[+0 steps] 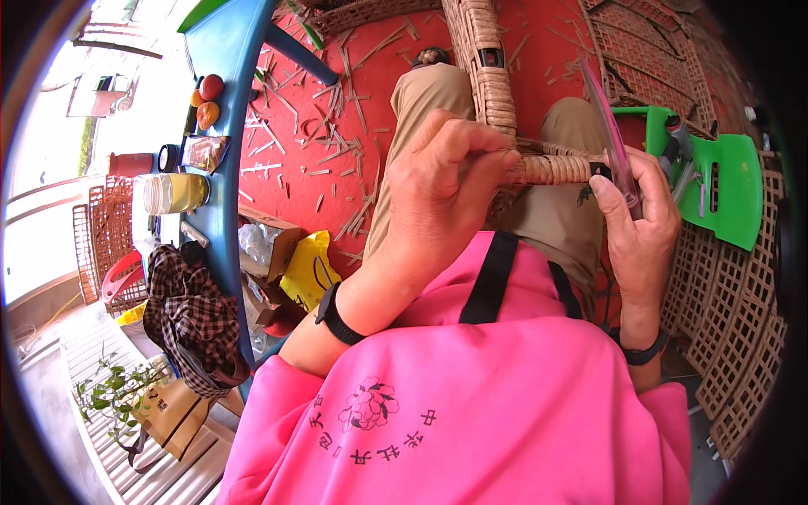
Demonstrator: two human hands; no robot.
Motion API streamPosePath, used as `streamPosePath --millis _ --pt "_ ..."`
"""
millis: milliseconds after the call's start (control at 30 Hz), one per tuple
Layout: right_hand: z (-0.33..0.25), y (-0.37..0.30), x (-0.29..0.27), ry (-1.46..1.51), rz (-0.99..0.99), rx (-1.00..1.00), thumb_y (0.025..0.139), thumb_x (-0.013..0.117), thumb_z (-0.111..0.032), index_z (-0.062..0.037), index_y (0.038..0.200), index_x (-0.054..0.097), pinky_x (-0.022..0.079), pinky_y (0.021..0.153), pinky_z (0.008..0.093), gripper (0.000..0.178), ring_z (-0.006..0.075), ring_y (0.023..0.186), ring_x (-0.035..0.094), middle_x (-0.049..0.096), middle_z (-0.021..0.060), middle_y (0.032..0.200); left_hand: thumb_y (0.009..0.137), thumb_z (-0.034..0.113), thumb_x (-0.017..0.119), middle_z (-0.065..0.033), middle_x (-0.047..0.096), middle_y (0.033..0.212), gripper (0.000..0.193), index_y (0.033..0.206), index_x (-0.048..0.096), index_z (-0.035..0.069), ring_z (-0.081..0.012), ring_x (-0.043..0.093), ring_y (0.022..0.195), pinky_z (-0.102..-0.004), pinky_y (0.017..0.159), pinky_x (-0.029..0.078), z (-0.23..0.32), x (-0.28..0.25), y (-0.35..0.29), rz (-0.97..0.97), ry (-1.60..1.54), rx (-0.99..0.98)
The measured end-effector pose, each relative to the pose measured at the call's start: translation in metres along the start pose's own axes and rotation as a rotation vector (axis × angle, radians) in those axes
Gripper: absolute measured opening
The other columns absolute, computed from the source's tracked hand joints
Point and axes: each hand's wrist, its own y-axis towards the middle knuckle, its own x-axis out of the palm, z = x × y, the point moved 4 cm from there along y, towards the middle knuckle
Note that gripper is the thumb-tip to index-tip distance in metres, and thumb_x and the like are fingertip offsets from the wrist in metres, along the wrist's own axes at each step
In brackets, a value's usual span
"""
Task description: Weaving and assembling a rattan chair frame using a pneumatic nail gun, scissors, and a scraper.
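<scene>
Left hand: the left hand (444,172) has its thumb and fingers pinched together at the wrapped bar (555,170); whether a loose strand is between them cannot be told.
Right hand: the right hand (646,198) curls around a long, flat pink tool (620,156), thumb against the bar's dark end.
Wrapped bar: between the hands, above the person's lap, joining the upright wicker post (492,84).
Good wrapping: turns would likely sit best snug, flat and side by side, with steady tension and the tool's tip clear of the fingers.
Red floor: the red floor (286,206) is strewn with cut strips (379,49).
Blue tabletop: at left, the blue tabletop (231,55) carries a glass jar (181,194) and fruit (210,87).
Right side: a green plastic stool (738,181) near lattice panels (725,307).
</scene>
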Motion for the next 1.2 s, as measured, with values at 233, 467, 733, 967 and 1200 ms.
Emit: streamPosePath --millis 233,467,733,967,1200 --pt "0.001 0.0 0.001 0.044 -0.017 0.018 0.085 0.077 -0.013 0.0024 0.106 0.061 0.049 0.073 0.031 0.03 0.0216 0.082 0.061 0.065 0.0112 0.099 0.089 0.003 0.073 0.0011 0.064 0.089 0.013 0.101 0.07 0.001 -0.006 0.059 0.082 -0.0221 0.075 0.048 -0.013 0.007 -0.021 -0.033 -0.811 -0.643" --pt "-0.005 0.002 -0.004 0.046 0.003 0.019 0.085 0.076 -0.009 0.0019 0.104 0.063 0.048 0.072 0.0282 0.026 0.0172 0.082 0.06 0.065 0.009 0.1 0.091 0.003 0.07 -0.0006 0.068 0.091 0.008 0.099 0.07 0.0 -0.0072 0.061 0.09 -0.0238 0.085 0.049 -0.013 0.009 -0.019 -0.074 -0.686 -0.563" --pt "-0.026 0.005 0.001 0.513 -0.134 0.279 0.091 0.069 -0.001 0.0004 0.125 0.059 0.04 0.059 0.015 0.036 -0.001 0.074 0.053 0.067 0.0022 0.108 0.082 -0.002 0.073 -0.0049 0.065 0.085 0.009 0.089 0.068 0.002 -0.0187 0.056 0.08 -0.0301 0.074 0.047 -0.001 0.004 -0.015 -0.01 -0.139 -0.02" --pt "-0.048 0.013 0.03 0.468 -0.361 0.21 0.091 0.061 0.008 0.0029 0.126 0.056 0.047 0.071 0.0171 0.036 0.0032 0.087 0.059 0.067 0.0035 0.109 0.083 0.0 0.073 -0.0051 0.065 0.085 0.009 0.09 0.068 0.002 -0.0201 0.056 0.081 -0.0303 0.074 0.046 -0.002 0.007 -0.023 0.064 -0.273 -0.071" --pt "-0.054 0.023 0.036 0.355 -0.254 0.086 0.084 0.07 0.003 -0.0018 0.117 0.062 0.056 0.065 0.0257 0.034 0.0112 0.078 0.071 0.073 0.0073 0.089 0.094 0.009 0.068 0.0018 0.063 0.087 0.007 0.093 0.067 0.002 -0.0062 0.052 0.083 -0.0249 0.075 0.045 -0.005 0.016 -0.032 0.034 -0.899 -0.685"
